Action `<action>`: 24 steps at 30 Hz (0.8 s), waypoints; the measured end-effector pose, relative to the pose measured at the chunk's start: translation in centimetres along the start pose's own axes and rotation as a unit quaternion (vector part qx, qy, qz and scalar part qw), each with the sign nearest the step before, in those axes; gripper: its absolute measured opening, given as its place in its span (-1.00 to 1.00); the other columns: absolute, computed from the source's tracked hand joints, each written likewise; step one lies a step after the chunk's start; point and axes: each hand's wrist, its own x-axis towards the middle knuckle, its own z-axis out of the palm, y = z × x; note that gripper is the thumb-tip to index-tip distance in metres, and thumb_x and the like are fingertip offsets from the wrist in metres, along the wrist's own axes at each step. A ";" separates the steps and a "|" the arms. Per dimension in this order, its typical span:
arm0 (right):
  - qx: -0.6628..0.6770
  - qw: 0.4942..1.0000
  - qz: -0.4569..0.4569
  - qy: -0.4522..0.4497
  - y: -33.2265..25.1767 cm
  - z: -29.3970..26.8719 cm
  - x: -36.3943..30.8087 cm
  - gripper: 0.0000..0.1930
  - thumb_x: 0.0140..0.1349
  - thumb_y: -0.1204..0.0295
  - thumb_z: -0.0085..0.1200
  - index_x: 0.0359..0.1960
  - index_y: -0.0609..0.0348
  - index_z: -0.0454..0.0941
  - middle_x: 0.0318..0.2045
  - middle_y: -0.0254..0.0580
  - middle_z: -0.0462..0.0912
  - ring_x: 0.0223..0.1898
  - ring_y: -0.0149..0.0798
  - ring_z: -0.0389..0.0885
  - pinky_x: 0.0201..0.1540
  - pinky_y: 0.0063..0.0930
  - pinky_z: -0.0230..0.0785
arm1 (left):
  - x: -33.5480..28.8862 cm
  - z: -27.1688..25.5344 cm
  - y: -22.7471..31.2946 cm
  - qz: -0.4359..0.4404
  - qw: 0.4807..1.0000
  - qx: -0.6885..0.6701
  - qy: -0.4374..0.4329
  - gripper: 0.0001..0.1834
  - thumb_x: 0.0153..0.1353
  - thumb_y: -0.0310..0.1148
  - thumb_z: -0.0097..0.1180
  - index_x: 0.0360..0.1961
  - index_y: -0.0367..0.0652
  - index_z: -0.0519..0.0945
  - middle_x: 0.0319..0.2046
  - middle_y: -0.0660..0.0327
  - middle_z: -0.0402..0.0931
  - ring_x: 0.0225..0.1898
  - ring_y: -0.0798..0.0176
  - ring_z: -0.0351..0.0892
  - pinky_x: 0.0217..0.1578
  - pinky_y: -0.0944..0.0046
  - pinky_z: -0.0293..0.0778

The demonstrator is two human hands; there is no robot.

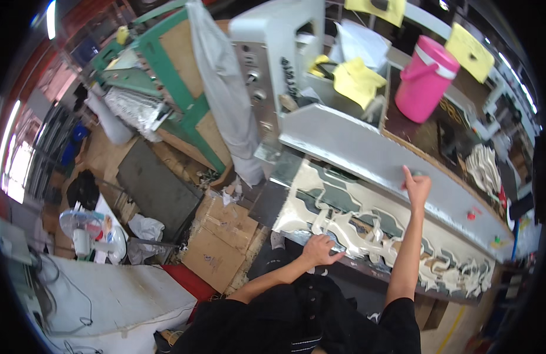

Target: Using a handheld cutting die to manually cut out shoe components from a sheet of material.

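Observation:
Cream sheet material [311, 177] with many shaped cut-outs lies along a long bench in front of me. Narrow curved strips and loose cream scraps [444, 268] are tangled on its near and right parts. My left hand [321, 251] rests at the near edge of the sheet, fingers laid down and thumb stretched to the right. Further off, my right hand [418, 190] is at the grey metal beam [355, 144] behind the sheet. Its thumb sticks up and the other fingers are curled; what they close on, if anything, is hidden.
A red knob [473, 213] sits on the beam, right of my right hand. Behind stand a pink jug [427, 79] and yellow paper [358, 81]. To the left are a machine column [255, 88], flattened cardboard [217, 236], a small fan [81, 230] and a white table [114, 301].

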 end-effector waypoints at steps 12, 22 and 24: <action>0.121 0.986 -0.014 -0.110 3.3 9.2 -25.0 -0.76 0.18 0.30 0.44 -0.27 0.23 0.84 -0.35 -0.02 0.84 -0.31 -0.09 0.83 -0.15 -0.23 0.60 | 2.6 -2.9 0.3 0.020 0.994 -0.017 -0.103 -0.24 0.11 0.42 0.37 -0.30 -0.20 0.69 -0.26 0.05 0.55 -0.10 -0.09 0.62 -0.04 -0.05 0.54; -0.022 0.991 -0.132 -0.028 0.1 7.4 -30.1 -0.56 -0.05 0.18 0.63 -0.18 0.10 0.78 -0.23 -0.08 0.71 -0.09 0.08 0.67 0.08 -0.04 0.42 | 1.6 -2.9 -0.1 0.011 0.991 -0.035 -0.131 -0.45 -0.14 -0.16 0.65 -0.18 -0.13 0.61 -0.18 0.06 0.51 -0.02 -0.12 0.58 0.00 -0.08 0.51; -0.035 0.993 -0.087 -0.065 2.1 8.1 -30.0 -0.49 -0.08 0.20 0.64 -0.09 0.09 0.75 -0.15 -0.06 0.70 0.03 0.09 0.63 0.15 -0.01 0.36 | 1.8 -2.1 -0.5 -0.010 0.984 -0.065 -0.166 -0.53 -0.09 -0.35 0.61 -0.16 -0.15 0.63 -0.12 0.04 0.54 0.02 -0.18 0.58 0.05 -0.12 0.50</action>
